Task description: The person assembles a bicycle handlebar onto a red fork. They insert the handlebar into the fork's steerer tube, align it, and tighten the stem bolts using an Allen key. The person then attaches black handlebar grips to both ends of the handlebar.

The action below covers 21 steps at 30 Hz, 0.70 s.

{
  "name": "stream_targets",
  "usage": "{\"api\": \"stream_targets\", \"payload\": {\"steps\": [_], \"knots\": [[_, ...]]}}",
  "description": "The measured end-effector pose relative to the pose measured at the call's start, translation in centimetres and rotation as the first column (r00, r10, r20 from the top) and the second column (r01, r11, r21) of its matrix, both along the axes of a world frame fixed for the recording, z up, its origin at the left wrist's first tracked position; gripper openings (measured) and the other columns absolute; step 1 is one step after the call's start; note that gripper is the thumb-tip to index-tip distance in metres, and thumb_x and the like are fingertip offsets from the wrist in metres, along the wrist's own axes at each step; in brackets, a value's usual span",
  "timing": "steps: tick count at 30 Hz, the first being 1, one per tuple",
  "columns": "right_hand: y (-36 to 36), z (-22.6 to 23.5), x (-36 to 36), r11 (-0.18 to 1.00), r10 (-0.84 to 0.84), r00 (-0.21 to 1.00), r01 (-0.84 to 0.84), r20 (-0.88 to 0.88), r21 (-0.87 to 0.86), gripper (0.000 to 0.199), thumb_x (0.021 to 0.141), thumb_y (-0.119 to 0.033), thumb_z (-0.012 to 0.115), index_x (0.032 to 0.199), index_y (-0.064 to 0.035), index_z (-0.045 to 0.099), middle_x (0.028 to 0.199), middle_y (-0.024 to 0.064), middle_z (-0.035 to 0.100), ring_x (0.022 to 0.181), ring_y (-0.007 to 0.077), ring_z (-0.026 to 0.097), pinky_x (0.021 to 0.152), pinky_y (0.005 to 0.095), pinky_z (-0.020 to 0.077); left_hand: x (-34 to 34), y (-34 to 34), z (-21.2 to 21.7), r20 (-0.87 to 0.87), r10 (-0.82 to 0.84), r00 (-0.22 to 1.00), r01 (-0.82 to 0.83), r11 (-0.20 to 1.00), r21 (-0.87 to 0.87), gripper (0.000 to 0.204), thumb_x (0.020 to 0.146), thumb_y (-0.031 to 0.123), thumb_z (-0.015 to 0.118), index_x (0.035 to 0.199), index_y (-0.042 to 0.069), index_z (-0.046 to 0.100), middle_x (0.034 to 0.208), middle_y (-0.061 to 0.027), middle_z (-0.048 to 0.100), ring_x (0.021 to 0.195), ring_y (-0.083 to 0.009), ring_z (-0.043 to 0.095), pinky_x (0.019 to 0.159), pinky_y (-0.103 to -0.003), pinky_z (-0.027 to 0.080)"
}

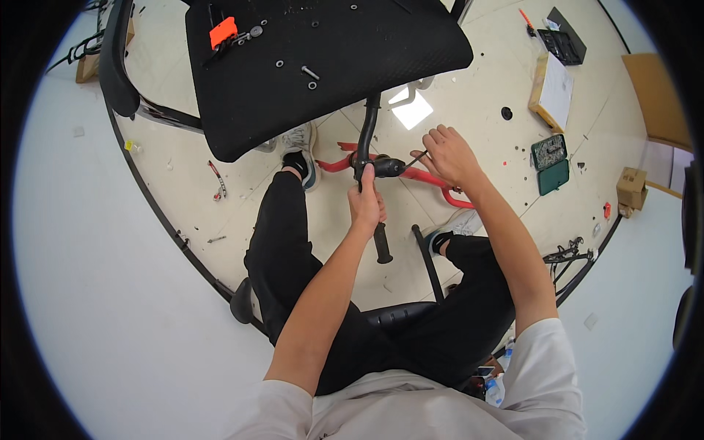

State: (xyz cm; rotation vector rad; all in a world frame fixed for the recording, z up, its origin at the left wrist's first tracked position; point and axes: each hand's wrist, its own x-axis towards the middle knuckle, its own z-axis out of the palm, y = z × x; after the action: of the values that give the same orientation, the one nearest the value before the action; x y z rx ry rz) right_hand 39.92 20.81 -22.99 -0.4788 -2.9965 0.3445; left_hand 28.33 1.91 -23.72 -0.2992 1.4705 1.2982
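Between my knees stands a red bicycle frame (425, 177), with a black stem (389, 168) and a black handlebar (371, 121) at its front. My left hand (367, 205) is wrapped round the handlebar close to the stem, thumb pointing up toward the clamp. Below that hand, the ribbed rubber grip (382, 246) hangs toward me. My right hand (447, 154) pinches a thin dark hex key (416, 159), whose tip meets the right end of the stem. The exact seat of that tip is too small to make out.
Ahead is a chair's black seat (330, 59) bearing a bolt (310, 72), several nuts and an orange piece (223, 32). On the floor at right lie a shallow carton (551, 92), an open green case (553, 176) and scattered small parts. A red-and-black part (218, 181) lies at left.
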Motion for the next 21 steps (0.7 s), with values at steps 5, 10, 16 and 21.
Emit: {"api": "stream_targets", "payload": {"steps": [5,10,16,21], "knots": [[-2.6,0.0,0.0,0.991,-0.018,0.999,0.014,-0.031,-0.133,0.023,0.086,-0.023,0.064,0.079,-0.0018,0.058,0.076,0.0137,0.06,0.08,0.0309,0.056,0.076,0.0406,0.0448,-0.1,-0.7,-0.6,0.008,-0.014,1.0,0.014,1.0,-0.002,0.067,0.089,0.071,0.051,0.059,0.015,0.028,0.048,0.002,0.027,0.036,-0.0111,0.025,0.037,-0.029,0.023],[-6.2,-0.8,-0.1,0.975,-0.096,0.989,0.07,-0.113,-0.211,0.02,0.083,-0.018,0.066,0.077,-0.0023,0.055,0.074,0.0154,0.059,0.077,0.033,0.055,0.073,0.0421,0.0434,-0.4,-2.1,-1.1,-0.032,-0.045,0.999,0.044,0.999,-0.032,0.067,0.089,0.072,0.051,0.06,0.015,0.029,0.048,0.0019,0.027,0.037,-0.0117,0.026,0.037,-0.029,0.025],[-8.6,-1.0,-0.2,0.979,-0.132,0.978,0.103,-0.164,-0.174,0.02,0.085,-0.022,0.065,0.081,-0.0042,0.058,0.074,0.0125,0.06,0.078,0.0285,0.054,0.074,0.0399,0.0386,-1.8,-3.5,-1.4,-0.192,-0.156,0.969,0.138,0.985,-0.104,0.067,0.088,0.071,0.053,0.062,0.012,0.035,0.05,-0.0004,0.038,0.037,-0.0138,0.039,0.037,-0.03,0.034],[-9.8,-2.0,0.0,0.974,-0.137,0.976,0.102,-0.17,-0.201,0.019,0.086,-0.023,0.065,0.083,-0.0054,0.058,0.078,0.0113,0.062,0.08,0.0281,0.054,0.076,0.0404,0.0378,-2.3,-4.7,-3.0,-0.256,-0.261,0.931,0.236,0.964,-0.125,0.07,0.089,0.073,0.05,0.061,0.01,0.039,0.049,-0.002,0.04,0.037,-0.0153,0.042,0.038,-0.031,0.036]]}}
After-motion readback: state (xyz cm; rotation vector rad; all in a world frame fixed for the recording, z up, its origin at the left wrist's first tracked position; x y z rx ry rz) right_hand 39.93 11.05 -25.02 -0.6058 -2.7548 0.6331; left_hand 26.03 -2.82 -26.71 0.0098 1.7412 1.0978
